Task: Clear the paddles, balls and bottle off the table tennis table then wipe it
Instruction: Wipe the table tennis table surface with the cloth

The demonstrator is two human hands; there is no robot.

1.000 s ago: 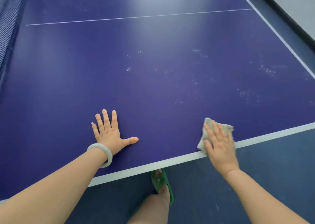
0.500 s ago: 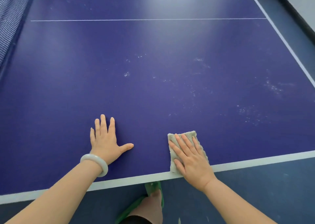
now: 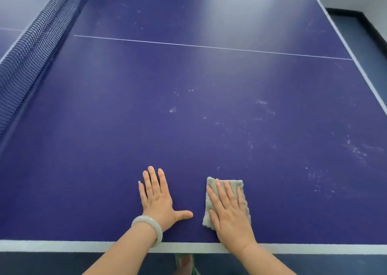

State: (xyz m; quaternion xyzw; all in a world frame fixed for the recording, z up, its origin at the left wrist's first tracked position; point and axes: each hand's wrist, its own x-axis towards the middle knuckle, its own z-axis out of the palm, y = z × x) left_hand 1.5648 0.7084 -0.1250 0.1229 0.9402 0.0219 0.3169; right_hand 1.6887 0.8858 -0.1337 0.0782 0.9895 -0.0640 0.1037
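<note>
The dark blue table tennis table [image 3: 188, 111] fills the view, with white dust specks across its right half. My right hand [image 3: 229, 214] presses flat with straight fingers on a folded grey cloth [image 3: 211, 191] near the table's front edge. My left hand [image 3: 157, 199], with a pale bangle on its wrist, rests flat on the bare surface just left of the cloth. No paddles, balls or bottle are in view.
The net [image 3: 29, 50] runs along the left side. A white centre line [image 3: 209, 47] crosses the far half. The white front edge line [image 3: 62, 245] lies under my wrists. Dark floor and a black baseboard [image 3: 368, 27] lie to the right. A green sandal [image 3: 184, 264] shows below the edge.
My right hand has slid the cloth leftward along the front edge, from the right to right beside my left hand. The view has tilted up and turned, showing more of the net.
</note>
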